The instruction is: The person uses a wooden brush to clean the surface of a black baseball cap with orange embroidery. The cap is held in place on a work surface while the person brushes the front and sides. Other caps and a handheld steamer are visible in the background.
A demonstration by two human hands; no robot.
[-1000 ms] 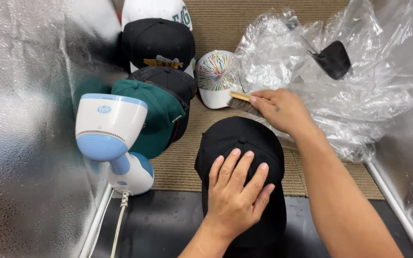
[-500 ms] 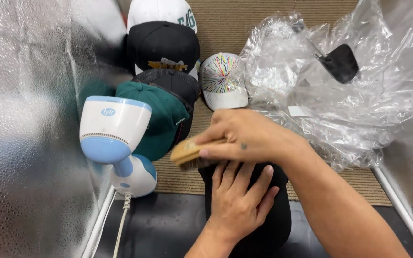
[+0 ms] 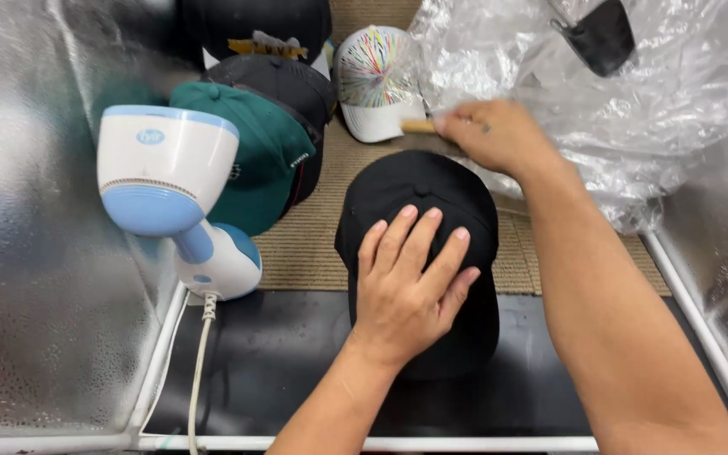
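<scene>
Silvery, crinkled reflective walls enclose a desk with a white frame, a dark front strip and a woven tan mat behind it.

Nearest, 1 plain black fabric baseball cap lies half on the dark strip and half on the mat, its long axis running from front to back; its crown is toward the far side. The left hand lies flat on it, fully open with fingers spread, pressing rather than gripping.

To the left stands 1 white-and-blue handheld steamer, its white cord trailing forward.

Just beyond the black cap, the right hand is curled closed around a light wooden handle, which points left; I cannot tell what kind of tool it is.

Farther back lie 4 more caps: 1 teal cap, 1 black cap behind it, 1 black cap with a gold sticker, and 1 white cap with multicoloured streaks. Crumpled clear plastic sheeting fills the far right.
</scene>
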